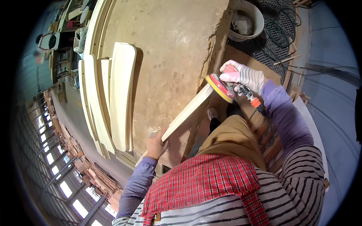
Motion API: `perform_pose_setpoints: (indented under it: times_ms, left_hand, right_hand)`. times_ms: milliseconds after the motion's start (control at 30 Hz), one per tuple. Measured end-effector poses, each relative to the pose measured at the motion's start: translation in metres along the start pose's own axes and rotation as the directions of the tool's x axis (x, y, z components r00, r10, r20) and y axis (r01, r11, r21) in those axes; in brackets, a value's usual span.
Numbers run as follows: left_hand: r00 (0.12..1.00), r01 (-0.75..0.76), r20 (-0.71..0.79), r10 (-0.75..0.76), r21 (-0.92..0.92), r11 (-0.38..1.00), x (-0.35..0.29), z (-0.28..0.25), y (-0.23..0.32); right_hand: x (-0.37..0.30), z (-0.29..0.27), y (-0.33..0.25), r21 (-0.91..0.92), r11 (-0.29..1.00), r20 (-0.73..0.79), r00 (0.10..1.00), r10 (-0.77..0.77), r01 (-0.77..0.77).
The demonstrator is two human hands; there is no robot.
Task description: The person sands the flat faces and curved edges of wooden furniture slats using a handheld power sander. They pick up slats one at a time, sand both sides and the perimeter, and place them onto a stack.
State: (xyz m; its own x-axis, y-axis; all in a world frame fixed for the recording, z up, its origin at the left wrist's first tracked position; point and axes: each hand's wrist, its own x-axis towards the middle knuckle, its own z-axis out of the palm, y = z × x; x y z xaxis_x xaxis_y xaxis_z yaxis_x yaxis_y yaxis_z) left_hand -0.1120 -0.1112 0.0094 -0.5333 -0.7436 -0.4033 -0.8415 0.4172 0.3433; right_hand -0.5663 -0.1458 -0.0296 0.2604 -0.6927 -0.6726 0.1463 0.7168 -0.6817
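My left hand (156, 145) is bare and closed round the near end of a pale, narrow wooden slat (187, 113). The slat slants up and to the right across the workbench (169, 49) edge. In a striped work glove, my right hand (243, 76) grips a hand-held disc sander (220, 88) with a red body and a yellow-rimmed pad. The pad stands on edge against the far end of the slat; whether they touch is hard to tell. From the sander a hose with an orange coupling (255, 102) runs back under my right forearm.
Several pale curved wooden boards (122, 90) lie stacked on the bench's left side. A white bucket (247, 22) with contents stands beyond the bench's ragged right edge. Dark hoses (279, 32) coil on a black mat. Wooden slats (269, 145) lie low on my right.
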Motion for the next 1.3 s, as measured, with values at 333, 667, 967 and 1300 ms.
perform_pose_setpoints:
  times_ms: [333, 667, 967, 1300]
  left_hand:
    - [0.991, 0.128, 0.038, -0.130, 0.049, 0.991, 0.001, -0.005, 0.001]
    - [0.988, 0.143, 0.049, -0.146, 0.065, 0.988, -0.002, -0.001, 0.000]
    - [0.991, 0.126, 0.044, -0.129, 0.064, 0.990, 0.006, -0.007, 0.003]
    - [0.999, -0.002, -0.035, 0.000, -0.055, 0.998, -0.006, 0.002, -0.003]
  right_hand:
    - [-0.069, 0.167, -0.035, -0.931, 0.125, 0.257, 0.858, -0.444, 0.344]
    - [-0.037, 0.037, -0.031, -0.565, 0.768, -0.057, 0.914, -0.402, 0.303]
    - [-0.022, 0.034, -0.032, -0.520, 0.798, -0.078, 0.913, -0.400, 0.305]
    - [-0.081, 0.143, -0.028, -0.929, 0.309, 0.075, 0.923, -0.378, 0.203]
